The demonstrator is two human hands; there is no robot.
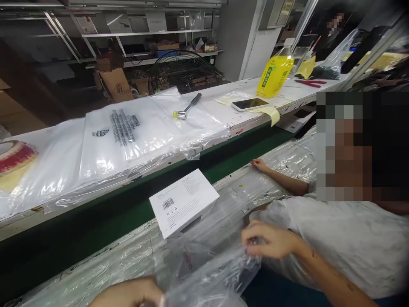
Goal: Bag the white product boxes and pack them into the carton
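Observation:
A clear plastic bag [220, 273] stretches between my two hands at the bottom of the head view. My right hand [271, 241] pinches its upper right edge with curled fingers. At the lower edge my left hand [131, 293] is partly cut off; its fingers close on the bag's left end. Just beyond the bag, a white box [183, 202] with a barcode and small print rests on the near plastic-covered ledge, its far corner over the green conveyor belt [128, 209].
A co-worker's hand [260, 165] rests on the ledge at right, the body close beside my right arm. Across the belt, a white bench [220, 98] holds plastic bags [108, 140], a mallet [191, 106], a phone [249, 104], a yellow bottle [275, 74], pliers [311, 82] and a tape roll [15, 157].

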